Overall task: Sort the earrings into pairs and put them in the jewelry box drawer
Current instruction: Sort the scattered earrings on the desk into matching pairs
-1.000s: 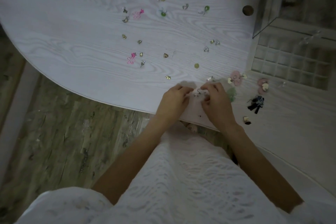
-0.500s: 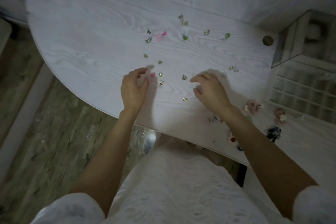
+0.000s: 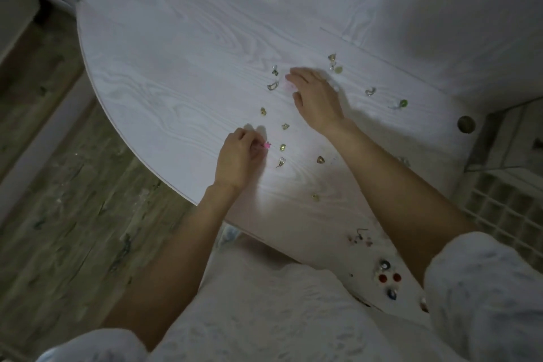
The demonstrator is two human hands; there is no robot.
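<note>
head cam | faces fwd+down | close over table (image 3: 176,73)

This looks like a room in a home, dimly lit. A white wood-grain table (image 3: 182,73) with a rounded edge stands over a worn plank floor (image 3: 67,214), with small earrings (image 3: 282,147) scattered across its top. At the table's right edge sits a clear jewelry box (image 3: 505,144) with a gridded drawer (image 3: 511,214) pulled open, and a person in a white textured garment (image 3: 264,311) sits at the near edge.
</note>
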